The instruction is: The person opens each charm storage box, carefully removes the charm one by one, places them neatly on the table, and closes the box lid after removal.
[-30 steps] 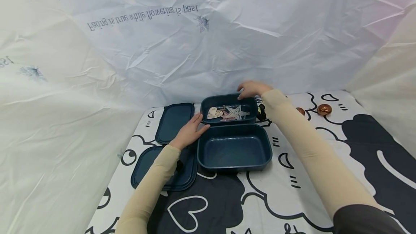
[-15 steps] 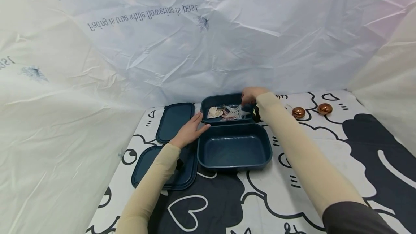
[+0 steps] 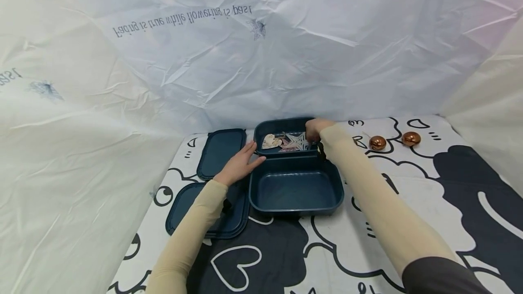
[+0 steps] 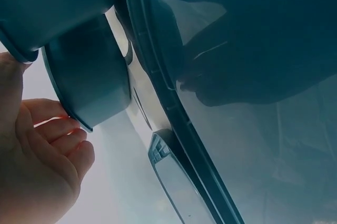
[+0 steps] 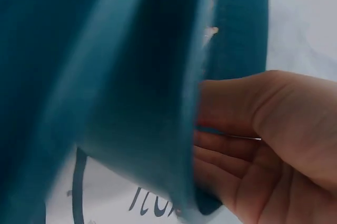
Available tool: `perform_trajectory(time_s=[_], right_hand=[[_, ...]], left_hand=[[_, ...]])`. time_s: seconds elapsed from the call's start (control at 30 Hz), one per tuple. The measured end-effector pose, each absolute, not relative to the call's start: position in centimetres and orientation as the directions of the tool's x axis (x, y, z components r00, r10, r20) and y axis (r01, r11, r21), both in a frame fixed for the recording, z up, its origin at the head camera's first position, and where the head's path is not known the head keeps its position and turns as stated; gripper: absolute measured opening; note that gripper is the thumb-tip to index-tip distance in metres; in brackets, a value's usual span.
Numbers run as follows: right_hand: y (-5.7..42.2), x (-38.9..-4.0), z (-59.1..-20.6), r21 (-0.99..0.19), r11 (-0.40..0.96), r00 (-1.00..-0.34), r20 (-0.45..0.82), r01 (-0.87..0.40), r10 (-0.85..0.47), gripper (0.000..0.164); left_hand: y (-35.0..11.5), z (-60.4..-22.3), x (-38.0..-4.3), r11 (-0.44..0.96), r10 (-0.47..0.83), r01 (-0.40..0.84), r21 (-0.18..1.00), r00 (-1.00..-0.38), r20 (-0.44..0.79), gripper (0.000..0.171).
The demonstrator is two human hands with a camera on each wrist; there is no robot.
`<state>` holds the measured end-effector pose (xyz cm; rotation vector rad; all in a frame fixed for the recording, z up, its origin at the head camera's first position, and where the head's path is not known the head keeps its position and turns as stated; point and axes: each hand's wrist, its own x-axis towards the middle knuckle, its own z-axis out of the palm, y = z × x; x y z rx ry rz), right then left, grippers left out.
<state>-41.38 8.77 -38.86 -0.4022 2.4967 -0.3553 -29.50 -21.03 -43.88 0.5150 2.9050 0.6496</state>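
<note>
A dark blue box (image 3: 282, 124) stands at the back, with a white star ornament (image 3: 300, 142) and a pale decorated piece (image 3: 269, 141) inside. My left hand (image 3: 237, 167) touches its near left corner with extended fingers. In the left wrist view, the left fingers (image 4: 62, 129) lie along one box's rim while the thumb meets the other's. My right hand (image 3: 316, 128) reaches down into the back box at its right end. The rim hides its fingertips in the right wrist view, so whether they hold anything is unclear. A larger blue box (image 3: 296, 192) sits directly in front.
Two shiny copper balls (image 3: 377, 143) lie on the patterned cloth at the right. One blue lid (image 3: 222, 153) lies left of the back box, and stacked larger lids (image 3: 233, 221) lie beneath the left forearm. A pale sheet (image 3: 261, 76) hangs behind the boxes.
My right hand has come down from above the back box's right rim into the box, its fingers now lower and near the star. The left hand has stayed in place.
</note>
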Motion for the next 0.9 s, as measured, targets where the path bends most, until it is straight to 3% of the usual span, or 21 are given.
perform_trajectory(time_s=[0.33,0.73,0.83,0.9], right_hand=[[8.3,-41.3,-40.1,-0.287,0.931,-0.789,-0.506,-0.227,-0.349,0.007],[8.3,-40.9,-40.4,-0.343,0.902,-0.752,-0.513,-0.262,-0.414,0.032],[8.5,-40.9,-40.3,-0.379,0.885,-0.759,-0.482,-0.269,-0.437,0.024],[8.5,-41.0,-40.2,-0.386,0.874,-0.768,-0.449,-0.294,-0.457,0.009]], left_hand=[[-21.0,-43.6,-29.3,0.839,0.362,0.297,0.455,-0.930,-0.059,0.082],[-21.0,-43.6,-29.3,0.833,0.366,0.296,0.468,-0.928,-0.064,0.081],[-21.0,-43.6,-29.3,0.834,0.366,0.296,0.466,-0.928,-0.066,0.081],[-21.1,-43.5,-29.3,0.833,0.365,0.293,0.468,-0.928,-0.068,0.081]])
